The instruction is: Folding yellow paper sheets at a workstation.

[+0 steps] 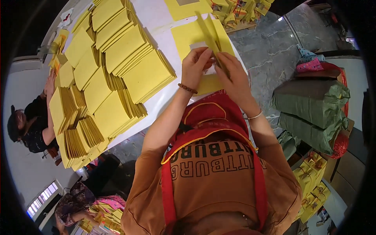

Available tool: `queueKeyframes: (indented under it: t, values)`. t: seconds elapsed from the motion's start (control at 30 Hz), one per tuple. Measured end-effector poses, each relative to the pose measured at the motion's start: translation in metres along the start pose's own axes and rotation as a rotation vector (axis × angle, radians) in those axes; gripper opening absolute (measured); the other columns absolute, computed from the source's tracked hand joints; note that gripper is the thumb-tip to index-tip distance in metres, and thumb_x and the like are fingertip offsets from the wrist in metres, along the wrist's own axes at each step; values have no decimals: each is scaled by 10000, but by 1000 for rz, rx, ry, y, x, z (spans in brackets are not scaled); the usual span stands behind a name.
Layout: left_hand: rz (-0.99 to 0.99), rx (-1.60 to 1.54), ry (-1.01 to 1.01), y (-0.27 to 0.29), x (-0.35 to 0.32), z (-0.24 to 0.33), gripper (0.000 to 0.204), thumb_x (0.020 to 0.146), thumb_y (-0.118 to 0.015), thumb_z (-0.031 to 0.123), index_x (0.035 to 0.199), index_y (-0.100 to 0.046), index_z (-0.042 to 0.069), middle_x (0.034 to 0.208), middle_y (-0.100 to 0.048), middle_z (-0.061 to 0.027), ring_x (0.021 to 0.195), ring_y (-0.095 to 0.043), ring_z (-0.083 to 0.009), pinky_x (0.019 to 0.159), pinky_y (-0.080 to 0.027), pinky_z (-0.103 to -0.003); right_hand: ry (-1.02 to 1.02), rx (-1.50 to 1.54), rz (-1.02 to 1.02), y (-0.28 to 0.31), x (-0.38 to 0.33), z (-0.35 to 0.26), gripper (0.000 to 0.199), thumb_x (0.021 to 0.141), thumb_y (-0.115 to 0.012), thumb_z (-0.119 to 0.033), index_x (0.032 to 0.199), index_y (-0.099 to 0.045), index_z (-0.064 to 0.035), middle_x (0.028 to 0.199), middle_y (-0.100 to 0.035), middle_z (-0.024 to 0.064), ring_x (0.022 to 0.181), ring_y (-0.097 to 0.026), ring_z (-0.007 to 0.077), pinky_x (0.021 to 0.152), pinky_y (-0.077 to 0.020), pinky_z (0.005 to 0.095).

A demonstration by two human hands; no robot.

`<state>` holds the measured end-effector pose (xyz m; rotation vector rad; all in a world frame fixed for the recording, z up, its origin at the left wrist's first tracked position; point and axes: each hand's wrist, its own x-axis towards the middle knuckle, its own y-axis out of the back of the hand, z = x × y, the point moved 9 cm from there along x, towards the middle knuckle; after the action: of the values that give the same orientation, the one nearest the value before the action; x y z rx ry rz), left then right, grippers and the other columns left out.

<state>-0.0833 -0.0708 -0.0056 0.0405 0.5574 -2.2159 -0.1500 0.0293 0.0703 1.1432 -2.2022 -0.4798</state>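
In front of my chest, my right hand point(235, 78) grips a folded yellow paper sheet point(209, 32) that stands on edge and is blurred at its top. My left hand point(194, 65) is beside it, with thumb and fingers pinched together near the sheet's lower part. What that pinch holds, if anything, is hidden. Under both hands a flat yellow sheet point(181, 36) lies on the white table point(158, 19), with a pale grey patch showing next to my left fingertips. A beaded bracelet circles my left wrist and a thin bangle my right.
Fanned stacks of yellow folded paper point(131, 51) cover the table's left side. Another yellow sheet point(171, 8) lies at the far edge. Yellow bundles point(237, 11) sit beyond it. Green wrapped bales point(307, 98) stand at right. One co-worker point(35, 129) touches the stacks at far left; another is lower left.
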Motion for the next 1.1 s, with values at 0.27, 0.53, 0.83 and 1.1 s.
queueKeyframes:
  t: [0.27,0.53,0.83,1.1]
  values:
    - [23,-98,30,4,3,-5,236,822,-564,153,949,-534,-44,806,-565,-53,653,-538,-104,580,-465,-222,88,-173,-11,-10,-1,-14,386,747,-578,-111,1100,-491,18,1111,-480,166,997,-457,325,856,-376,376]
    - [41,-7,8,7,3,-7,154,855,-494,113,883,-545,-30,735,-554,-34,621,-527,-96,562,-463,-227,66,-143,-46,-8,-2,-9,397,752,-581,-126,1106,-485,25,1138,-463,170,1029,-438,323,876,-362,369]
    - [-5,-67,-16,8,4,-12,176,878,-458,136,924,-533,-16,817,-586,-55,712,-572,-123,653,-486,-247,190,-406,134,24,15,-20,379,803,-541,-135,1144,-466,13,1175,-436,184,1104,-411,315,908,-349,330]
    - [-9,-112,-5,8,7,-14,188,876,-457,136,952,-524,-23,813,-578,-57,703,-567,-119,629,-482,-240,-717,1197,-41,-54,7,71,438,886,-438,-199,1269,-342,-10,1180,-467,86,1047,-453,129,881,-350,230]
